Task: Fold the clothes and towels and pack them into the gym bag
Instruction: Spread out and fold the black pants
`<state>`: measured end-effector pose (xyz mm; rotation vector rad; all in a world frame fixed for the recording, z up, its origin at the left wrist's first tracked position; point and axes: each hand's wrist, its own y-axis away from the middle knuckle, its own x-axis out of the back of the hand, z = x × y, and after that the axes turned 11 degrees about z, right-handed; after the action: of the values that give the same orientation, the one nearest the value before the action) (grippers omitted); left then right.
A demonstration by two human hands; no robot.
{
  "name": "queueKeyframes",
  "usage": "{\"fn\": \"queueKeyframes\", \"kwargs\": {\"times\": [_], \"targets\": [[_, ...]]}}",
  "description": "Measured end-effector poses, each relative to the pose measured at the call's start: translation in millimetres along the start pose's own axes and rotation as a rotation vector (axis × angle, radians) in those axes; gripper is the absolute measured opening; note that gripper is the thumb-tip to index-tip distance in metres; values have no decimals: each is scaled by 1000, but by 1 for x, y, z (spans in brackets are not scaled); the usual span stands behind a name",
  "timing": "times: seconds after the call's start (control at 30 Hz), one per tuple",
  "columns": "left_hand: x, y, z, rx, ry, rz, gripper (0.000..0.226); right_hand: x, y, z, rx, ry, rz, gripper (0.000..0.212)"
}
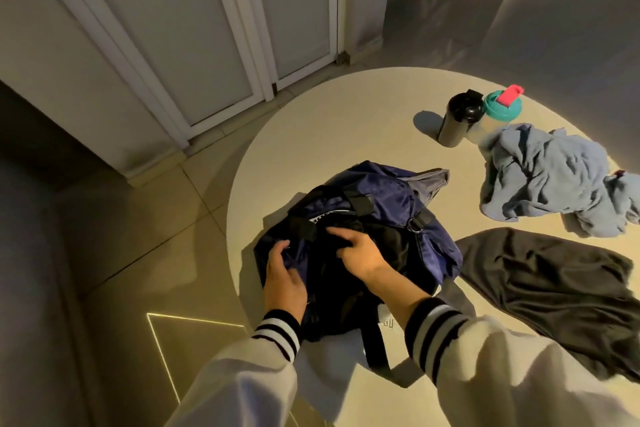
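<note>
So the bag (381, 204) sits at the near edge of the table (329, 121), your left hand (282, 274) bunching its side fabric and your right hand (356, 250) gripping the top, probably to spread it open. The towel (547, 177) and garment (554, 281) lie unfolded on its right.

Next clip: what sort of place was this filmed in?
Probably a room in a home: a round table stands on a tiled floor beside white panelled doors, with a gym bag and loose clothes on it.
</note>
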<state>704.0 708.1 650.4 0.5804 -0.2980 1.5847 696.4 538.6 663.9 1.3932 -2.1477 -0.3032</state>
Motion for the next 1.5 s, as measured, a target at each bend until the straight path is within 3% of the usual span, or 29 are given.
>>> {"fn": "queueKeyframes", "kwargs": {"times": [0.13, 0.3, 0.37, 0.53, 0.67, 0.83, 0.97, 1.07, 1.17, 1.27, 1.37, 1.43, 1.5], "targets": [[9, -3, 3, -134, -72, 4, 64, -19, -14, 2, 99, -35, -63, 62], [-1, 6, -7, -438, -457, -55, 56, -18, -7, 42, 210, 429, -45, 62], [-10, 8, -4, -534, -595, -112, 55, -19, -1, 49, 208, 449, 2, 63], [-19, -5, 6, -348, -744, -194, 72, -22, 11, 58, 172, 329, 24, 73], [-9, -14, 0, -278, -685, -212, 66, -29, 7, 51, 223, 136, 74, 72], [3, -2, 1, -427, -475, -40, 63, -46, -7, 33, 308, -1, 62, 68], [11, 6, -6, -474, -530, -66, 60, -41, -23, 62, 299, 512, -12, 82], [6, 10, -11, -423, -588, -118, 63, -36, -17, 68, 275, 468, -112, 71], [-2, 21, -7, -577, -576, -22, 64, -26, -3, 65, 345, 314, 26, 54], [-14, 35, -3, -799, -370, -142, 48, -9, 15, 69, 352, 487, 228, 44], [-28, 41, -6, -548, -470, -405, 38, 10, 33, 72, 319, 759, 253, 30], [-35, 40, -10, -393, -636, -524, 45, 17, 41, 75, 263, 752, 214, 25], [-40, 36, -12, -376, -708, -576, 49, 23, 47, 77, 269, 724, 202, 28]]}}
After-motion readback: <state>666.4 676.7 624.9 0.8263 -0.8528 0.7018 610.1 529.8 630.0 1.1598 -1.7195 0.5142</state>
